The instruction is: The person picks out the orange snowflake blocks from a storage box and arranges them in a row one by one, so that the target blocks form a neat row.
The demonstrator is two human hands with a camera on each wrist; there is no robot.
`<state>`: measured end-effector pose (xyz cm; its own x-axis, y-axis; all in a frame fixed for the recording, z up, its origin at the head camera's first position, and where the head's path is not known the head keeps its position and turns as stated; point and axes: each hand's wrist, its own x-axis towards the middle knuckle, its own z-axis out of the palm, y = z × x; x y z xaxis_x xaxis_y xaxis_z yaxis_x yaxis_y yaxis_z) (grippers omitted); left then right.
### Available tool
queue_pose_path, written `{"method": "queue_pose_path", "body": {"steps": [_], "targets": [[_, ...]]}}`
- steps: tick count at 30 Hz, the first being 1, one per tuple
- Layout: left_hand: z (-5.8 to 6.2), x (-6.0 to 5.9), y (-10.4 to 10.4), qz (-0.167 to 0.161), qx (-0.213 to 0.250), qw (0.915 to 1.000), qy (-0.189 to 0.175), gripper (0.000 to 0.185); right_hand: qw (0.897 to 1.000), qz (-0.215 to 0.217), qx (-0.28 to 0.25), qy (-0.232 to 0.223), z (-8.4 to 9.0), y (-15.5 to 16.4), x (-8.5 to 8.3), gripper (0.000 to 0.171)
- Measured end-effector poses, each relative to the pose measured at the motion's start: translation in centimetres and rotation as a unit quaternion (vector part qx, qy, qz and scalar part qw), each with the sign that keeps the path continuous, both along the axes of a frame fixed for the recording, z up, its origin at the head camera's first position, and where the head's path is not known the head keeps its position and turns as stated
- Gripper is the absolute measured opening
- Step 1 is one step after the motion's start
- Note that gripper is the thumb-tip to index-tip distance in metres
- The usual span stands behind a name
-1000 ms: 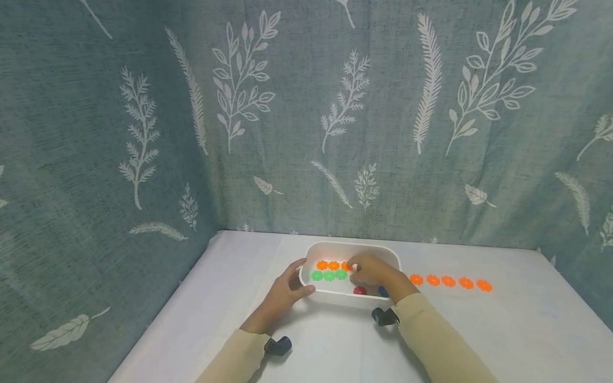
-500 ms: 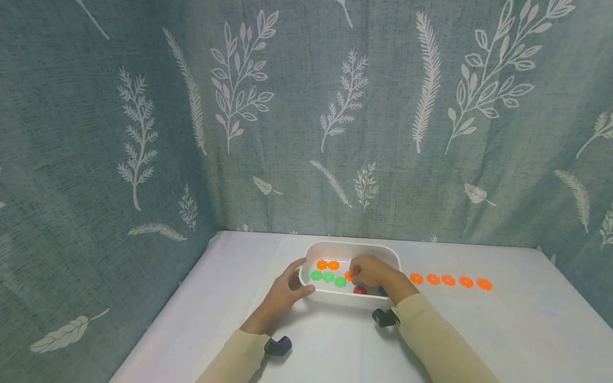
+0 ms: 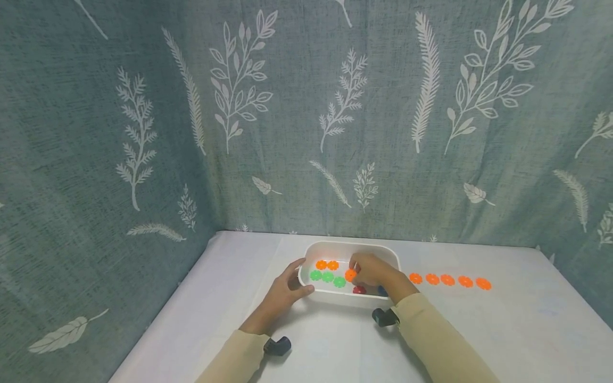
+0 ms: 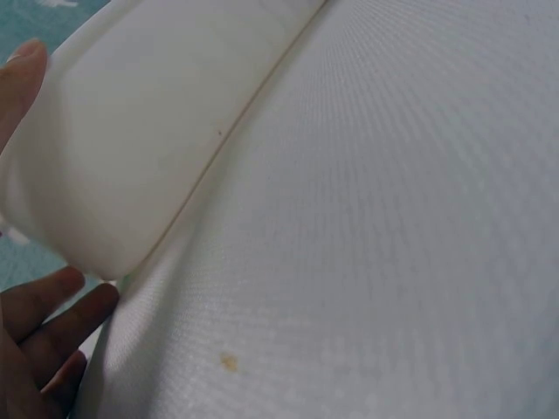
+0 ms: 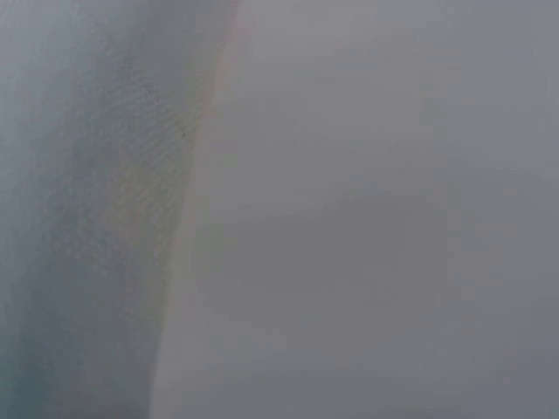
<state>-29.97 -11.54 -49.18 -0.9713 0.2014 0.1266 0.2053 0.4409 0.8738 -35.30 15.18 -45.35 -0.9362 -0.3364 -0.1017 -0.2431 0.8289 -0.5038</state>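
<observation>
left hand [image 3: 283, 291] grip clasps white tray [image 3: 330, 247] end, steadying | right hand [image 3: 375, 272] grip pinches orange disc [image 3: 350, 275], frame centre

Head looks down; wrists press against tray [image 3: 311, 250].

The white tray [image 3: 349, 248] looks like smooth plastic with a soft sheen, its outer wall plain and matt in the left wrist view. The orange flower disc [image 3: 350, 275] pinched by the right hand [image 3: 373, 272], like the green discs [image 3: 328, 277] in the tray and the orange discs [image 3: 448, 280] towards the surface's right edge, looks like bright, slightly glossy plastic. The surface [image 3: 479, 330] is covered in a matt white cloth with a fine weave, and the backdrop [image 3: 287, 117] is coarse teal fabric printed with white leaves.
</observation>
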Motion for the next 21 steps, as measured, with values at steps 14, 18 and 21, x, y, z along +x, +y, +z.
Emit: {"method": "queue_pose_path", "body": {"steps": [14, 18, 21], "targets": [[0.1, -0.3, -0.1, -0.005, -0.006, 0.9999, 0.008, 0.077, 0.997, -0.018, -0.066, -0.026, 0.9, 0.2, 0.5, 0.024], [-0.2, -0.5, -0.3, -0.012, -0.003, 0.9999, 0.012, 0.077, 0.994, -0.010, -0.106, -0.030, 1.1, 0.2, 0.5, 0.027], [-0.6, -0.6, -0.5, -0.019, 0.002, 0.9997, 0.017, 0.076, 0.990, -0.008, -0.140, -0.035, 0.9, 0.4, 0.4, 0.028]]}}
